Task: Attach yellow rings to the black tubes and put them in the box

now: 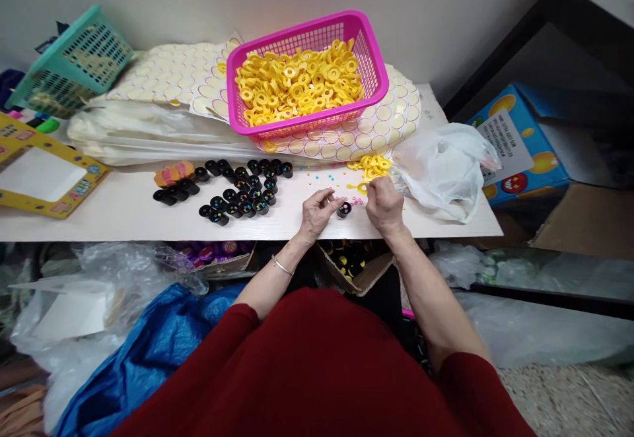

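Observation:
My left hand [318,211] rests on the white table [123,212] with its fingers curled, the fingertips beside a small black cup [344,209] holding coloured beads. My right hand [384,202] is closed in a pinch just right of that cup, near a yellow ring [363,187]; what it pinches is too small to name. A small heap of yellow rings [372,164] lies just beyond it. Several black cups with beads [242,193] stand in a cluster to the left. Loose coloured beads [321,176] are scattered on the table.
A pink basket [369,61] full of yellow rings sits on round-sticker sheets [347,143] at the back. A teal basket [74,54] and a yellow card frame [49,179] are at left, a white plastic bag [446,166] at right. Boxes and bags lie under the table.

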A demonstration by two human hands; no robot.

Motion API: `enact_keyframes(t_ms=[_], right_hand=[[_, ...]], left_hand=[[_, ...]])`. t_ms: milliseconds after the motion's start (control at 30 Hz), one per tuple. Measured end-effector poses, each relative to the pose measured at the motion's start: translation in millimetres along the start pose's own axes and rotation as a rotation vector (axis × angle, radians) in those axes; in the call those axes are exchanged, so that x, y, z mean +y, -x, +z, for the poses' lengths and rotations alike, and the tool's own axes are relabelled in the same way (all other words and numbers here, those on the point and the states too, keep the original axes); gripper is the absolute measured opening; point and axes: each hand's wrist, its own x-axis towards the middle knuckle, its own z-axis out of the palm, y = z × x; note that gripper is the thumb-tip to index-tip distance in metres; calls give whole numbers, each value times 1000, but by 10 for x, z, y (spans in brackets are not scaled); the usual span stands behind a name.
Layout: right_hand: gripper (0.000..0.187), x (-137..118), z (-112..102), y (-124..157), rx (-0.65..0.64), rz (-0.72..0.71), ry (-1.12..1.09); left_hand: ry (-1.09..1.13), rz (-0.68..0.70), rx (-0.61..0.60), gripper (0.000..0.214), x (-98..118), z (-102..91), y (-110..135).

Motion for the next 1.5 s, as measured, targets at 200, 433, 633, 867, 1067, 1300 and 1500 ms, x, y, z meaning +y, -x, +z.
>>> enact_keyframes(t_ms=[200,433,633,867,1067,1300,1500], right_hand=[[19,-432,-198,555,-43,-194,-120],[27,-584,-309,526,-262,260,-744],[24,-473,-236,325,-300,286,-756],[20,-308,-87,134,-382,147,-414],[22,-283,-59,108,-466,119,-315],[22,-243,-5,104,-479,120,-296],[23,-248,64,142,-420,266,-525]], left_hand=[[166,-443,-243,41,353,-44,228],[258,-459,-256,34,351,-186,220],[170,-300,-204,26,357,-80,84],[60,-251,-128,19,241,17,-82],[62,-286,-101,21,106,6,-103],[10,-288,-112,19,98,11,-132],[1,-280,-156,17,78,20,-127]])
